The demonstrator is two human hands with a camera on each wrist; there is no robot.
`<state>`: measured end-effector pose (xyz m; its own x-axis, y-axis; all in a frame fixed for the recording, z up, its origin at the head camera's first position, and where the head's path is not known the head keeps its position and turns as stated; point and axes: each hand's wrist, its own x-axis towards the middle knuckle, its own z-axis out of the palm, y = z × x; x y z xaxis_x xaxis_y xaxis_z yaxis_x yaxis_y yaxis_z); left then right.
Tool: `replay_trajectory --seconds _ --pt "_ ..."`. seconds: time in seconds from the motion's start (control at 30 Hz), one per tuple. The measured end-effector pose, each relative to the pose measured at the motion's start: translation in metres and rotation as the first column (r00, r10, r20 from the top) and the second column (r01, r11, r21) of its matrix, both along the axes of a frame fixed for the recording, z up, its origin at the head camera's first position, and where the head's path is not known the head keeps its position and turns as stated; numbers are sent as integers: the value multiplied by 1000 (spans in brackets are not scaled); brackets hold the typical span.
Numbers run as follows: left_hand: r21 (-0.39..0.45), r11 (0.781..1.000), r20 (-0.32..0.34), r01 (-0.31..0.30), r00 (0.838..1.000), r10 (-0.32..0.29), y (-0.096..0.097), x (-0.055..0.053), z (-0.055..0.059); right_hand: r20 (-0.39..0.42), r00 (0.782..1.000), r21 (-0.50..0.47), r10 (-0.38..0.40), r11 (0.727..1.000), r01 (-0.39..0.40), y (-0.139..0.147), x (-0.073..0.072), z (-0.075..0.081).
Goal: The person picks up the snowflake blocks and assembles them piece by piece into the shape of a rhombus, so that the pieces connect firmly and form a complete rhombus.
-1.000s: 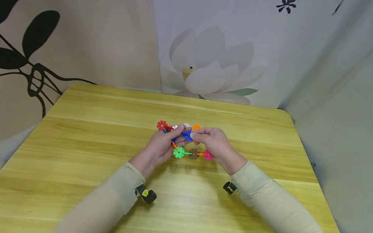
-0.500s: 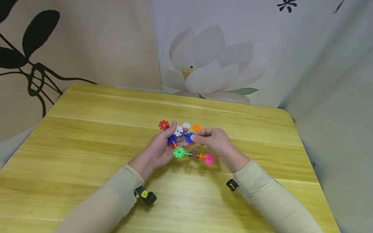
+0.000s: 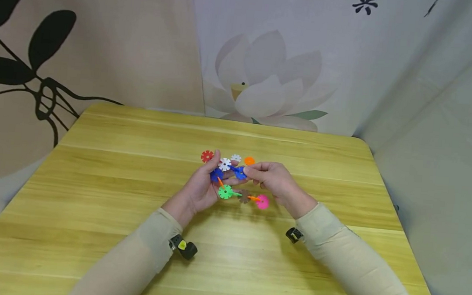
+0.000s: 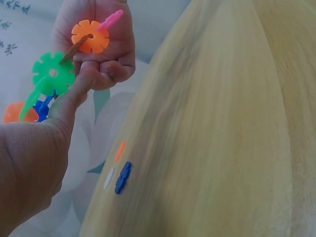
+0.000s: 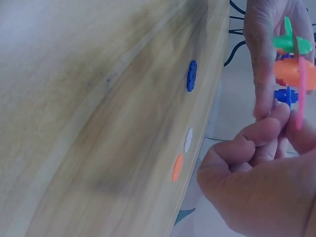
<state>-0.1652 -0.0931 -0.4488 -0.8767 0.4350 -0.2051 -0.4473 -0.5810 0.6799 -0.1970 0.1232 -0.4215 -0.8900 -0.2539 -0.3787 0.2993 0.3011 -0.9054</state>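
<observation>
My left hand (image 3: 198, 188) lies palm up with thumb raised and fingers extended beneath a chain of slotted plastic discs. In the head view, the linked discs include a red disc (image 3: 207, 156), a white disc (image 3: 224, 164), a dark blue disc (image 3: 216, 175), a green disc (image 3: 225, 192), a brown disc (image 3: 245, 196) and a pink disc (image 3: 262, 202). My right hand (image 3: 277, 181) pinches a blue disc (image 3: 240, 172) between thumb and index finger, above the left fingertips. In the right wrist view, a pink disc (image 5: 301, 94) and an orange disc (image 5: 289, 72) partly cover the pinched piece.
Loose on the wooden table (image 3: 130, 194) lie a white disc (image 3: 236, 158) and an orange disc (image 3: 249, 161), beyond the hands. Both wrist views also show a loose blue disc (image 5: 191, 75). A printed curtain (image 3: 267, 75) hangs behind the table's far edge.
My left thumb has lifted off the chain, uncovering the white disc and the dark blue disc. My right hand has shifted slightly right and still pinches the blue disc.
</observation>
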Motion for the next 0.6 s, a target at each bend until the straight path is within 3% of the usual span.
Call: replay_trajectory --seconds 0.23,0.6 --pt "-6 1000 45 -31 999 31 1 0 0 20 1000 -30 -10 999 10 -1 0 -1" --pt "-97 993 108 -63 991 74 7 -2 2 -16 999 2 34 999 -34 -4 2 0"
